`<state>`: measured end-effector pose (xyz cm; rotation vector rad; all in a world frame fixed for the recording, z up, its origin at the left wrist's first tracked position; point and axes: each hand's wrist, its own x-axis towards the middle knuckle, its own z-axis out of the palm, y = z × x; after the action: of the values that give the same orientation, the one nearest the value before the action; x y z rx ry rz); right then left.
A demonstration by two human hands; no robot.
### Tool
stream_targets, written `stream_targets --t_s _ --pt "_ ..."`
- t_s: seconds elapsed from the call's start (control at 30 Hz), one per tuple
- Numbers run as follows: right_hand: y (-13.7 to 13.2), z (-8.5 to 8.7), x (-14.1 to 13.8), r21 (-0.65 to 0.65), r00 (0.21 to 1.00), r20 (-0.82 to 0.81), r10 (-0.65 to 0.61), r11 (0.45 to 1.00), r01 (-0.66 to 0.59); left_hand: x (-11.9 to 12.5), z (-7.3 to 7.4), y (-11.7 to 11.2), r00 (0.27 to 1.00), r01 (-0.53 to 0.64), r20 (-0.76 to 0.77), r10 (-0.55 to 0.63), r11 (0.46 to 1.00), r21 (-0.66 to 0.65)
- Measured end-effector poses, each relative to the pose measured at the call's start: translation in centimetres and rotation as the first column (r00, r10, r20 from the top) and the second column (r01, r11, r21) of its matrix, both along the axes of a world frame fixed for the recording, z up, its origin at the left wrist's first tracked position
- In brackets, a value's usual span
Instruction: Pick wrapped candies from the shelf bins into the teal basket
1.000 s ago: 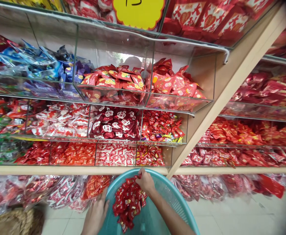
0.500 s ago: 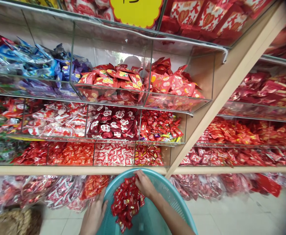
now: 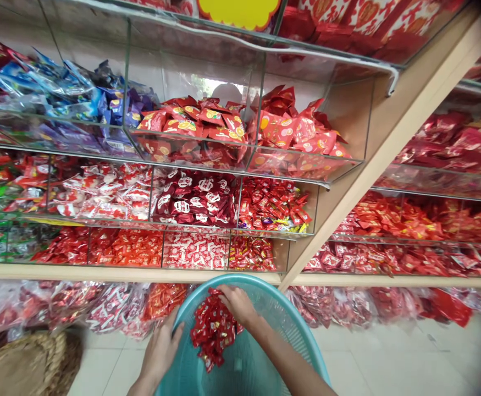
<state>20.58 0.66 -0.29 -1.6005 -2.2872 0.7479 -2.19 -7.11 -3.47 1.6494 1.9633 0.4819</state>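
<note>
Right hand is at the upper edge of the red wrapped candies, fingers curled; can't tell if they're pinching any. Left hand is at the left rim of the teal basket, thumb spread a bit, grip hard to tell. The candies are heaped inside, left of middle. Packed shelves behind.
</note>
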Motion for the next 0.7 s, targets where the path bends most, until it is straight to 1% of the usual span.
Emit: stream_targets --t_s 0.03,0.07,0.1,0.17,0.27,0.33,0.4,0.5,0.6,0.7 --pt "0.1 -0.2 -0.4 0.055 0.995 0.078 0.066 0.996 -0.07 0.0 0.0 0.0 1.0 -0.003 0.003 0.003 1.0 -0.001" --pt "0.2 -0.5 -0.8 0.116 0.979 0.149 0.137 0.981 -0.155 0.1 0.0 0.0 1.0 -0.007 0.006 0.007 1.0 -0.002" --pt "0.3 -0.9 -1.1 0.176 0.957 0.209 0.2 0.955 -0.238 0.1 0.0 0.0 1.0 -0.009 0.01 0.009 1.0 -0.004" --pt "0.8 -1.8 -1.7 0.276 0.919 0.289 0.269 0.895 -0.35 0.1 0.0 0.0 1.0 -0.013 0.011 0.013 1.0 -0.004" --pt "1.5 -2.9 -2.0 0.402 0.894 0.347 0.283 0.816 -0.415 0.0 -0.1 0.0 1.0 -0.01 0.002 0.01 1.0 0.007" --pt "2.0 -3.5 -1.9 0.456 0.894 0.366 0.258 0.788 -0.414 -0.1 -0.2 0.1 1.0 -0.004 -0.005 0.004 1.0 0.017" --pt "2.2 -3.9 -1.8 0.481 0.897 0.376 0.23 0.78 -0.401 -0.1 -0.3 0.1 1.0 0.003 -0.006 -0.003 1.0 0.018" --pt "2.0 -3.9 -1.7 0.467 0.888 0.404 0.218 0.786 -0.405 0.0 -0.1 0.2 1.0 0.001 -0.006 -0.001 1.0 0.004" --pt "1.3 -3.5 -1.7 0.44 0.888 0.409 0.212 0.807 -0.395 0.1 0.0 0.2 1.0 -0.001 0.0 0.001 1.0 -0.008" --pt "0.6 -2.6 -1.0 0.434 0.918 0.353 0.179 0.838 -0.331 0.0 0.2 0.1 1.0 0.011 0.007 -0.011 1.0 -0.015"
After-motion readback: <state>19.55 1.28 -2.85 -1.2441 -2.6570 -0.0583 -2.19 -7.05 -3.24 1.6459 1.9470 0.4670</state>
